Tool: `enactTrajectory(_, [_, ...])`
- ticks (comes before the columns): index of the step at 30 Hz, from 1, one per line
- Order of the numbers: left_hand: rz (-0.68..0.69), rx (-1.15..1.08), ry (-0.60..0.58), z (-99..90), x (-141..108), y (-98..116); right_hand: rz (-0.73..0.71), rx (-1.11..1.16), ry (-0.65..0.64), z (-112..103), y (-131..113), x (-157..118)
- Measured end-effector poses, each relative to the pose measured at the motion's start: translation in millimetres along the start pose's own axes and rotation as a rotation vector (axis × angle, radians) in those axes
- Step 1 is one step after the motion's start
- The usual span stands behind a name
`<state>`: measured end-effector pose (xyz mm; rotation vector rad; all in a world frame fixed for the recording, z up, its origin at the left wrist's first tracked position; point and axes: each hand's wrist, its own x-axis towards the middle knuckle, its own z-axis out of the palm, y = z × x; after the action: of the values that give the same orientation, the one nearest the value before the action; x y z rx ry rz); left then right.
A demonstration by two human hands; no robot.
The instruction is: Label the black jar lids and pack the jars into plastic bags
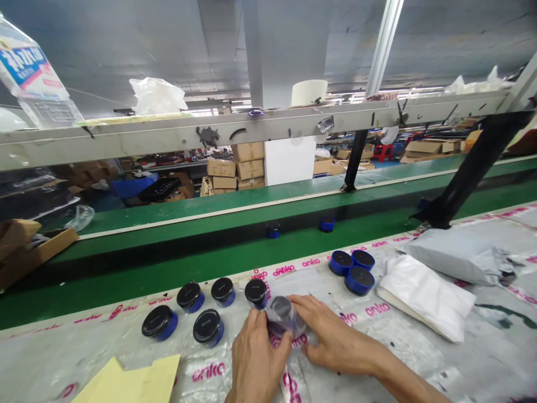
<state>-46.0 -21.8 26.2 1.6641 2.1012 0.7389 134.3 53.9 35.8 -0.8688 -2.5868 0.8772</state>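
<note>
clear film bunched around a round black-and-blue puck (282, 314), held at 12 o'clock just above the bench. likely light and stiff, the film slippery; the rim offers the surest hold. left hand (258, 358) closes on it from 7 o'clock, right hand (335, 336) presses in from 3 o'clock, together pinching the wrapped puck. a black-topped blue puck (255, 293) sits almost touching at 11 o'clock, more (190, 296) at 10, and a white padded bag (425, 296) at 2. the far bench edge meets a green conveyor belt (168, 268).
</note>
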Motion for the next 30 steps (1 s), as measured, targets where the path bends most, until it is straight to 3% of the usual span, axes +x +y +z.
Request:
enactTrajectory(8, [-0.083,-0.219,-0.136,-17.0,-2,-6,0.173,-0.028,0.131,5,-20,-4])
enactTrajectory(17, [-0.052,-0.137,0.013,-13.7,-2,-8,0.242,-0.355,0.297,-8,-20,0])
enactTrajectory(21, [-0.007,-0.175,0.075,-19.1,-8,-2,0.217,-0.297,0.389,-9,-21,-9])
enactTrajectory(24, [0.037,-0.291,0.137,-22.9,-17,3,0.120,-0.198,0.480,-6,-21,-19])
enactTrajectory(27, [-0.043,-0.446,0.238,-19.4,-23,1,0.012,-0.179,0.435,-4,-25,-24])
enactTrajectory(30, [-0.078,-0.420,0.169,-8.4,-24,-8,0.023,-0.191,0.319,-4,-32,-18])
